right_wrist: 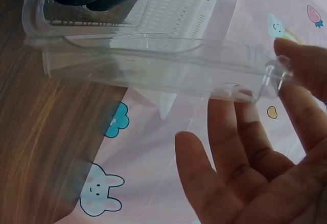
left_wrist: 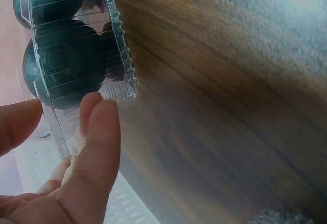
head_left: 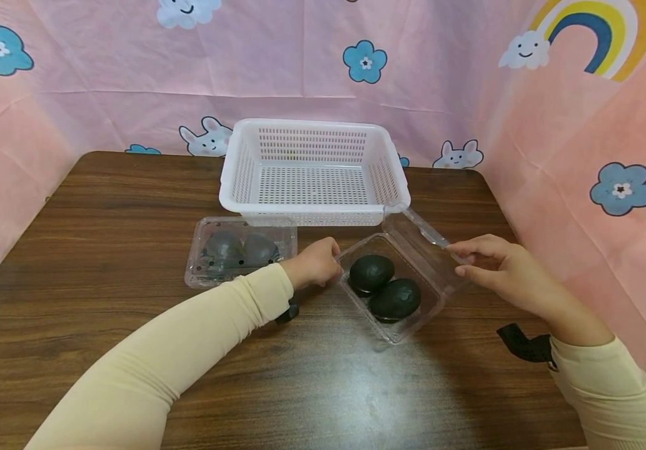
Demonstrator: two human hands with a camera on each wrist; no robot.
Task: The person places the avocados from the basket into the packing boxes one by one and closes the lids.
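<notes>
A clear plastic clamshell box [head_left: 393, 334] stands on the table with its lid [head_left: 429, 250] swung up on the right side. Two dark green avocados [head_left: 394, 300] lie in its base. At the box's left corner, my left hand [head_left: 317, 262] pinches the rim between thumb and fingers, seen close in the left wrist view. My right hand [head_left: 508, 272] pinches the free edge of the lid between thumb and fingers; in the right wrist view the little finger [right_wrist: 196, 165] stands away from the plastic.
A second clear box [head_left: 199, 269], closed, with two avocados [head_left: 259, 250] inside, sits left of my left hand, partly behind the sleeve. Behind both boxes is a white slotted basket [head_left: 314, 187]. Patterned cloth [head_left: 277, 56] hangs at the table's back and sides.
</notes>
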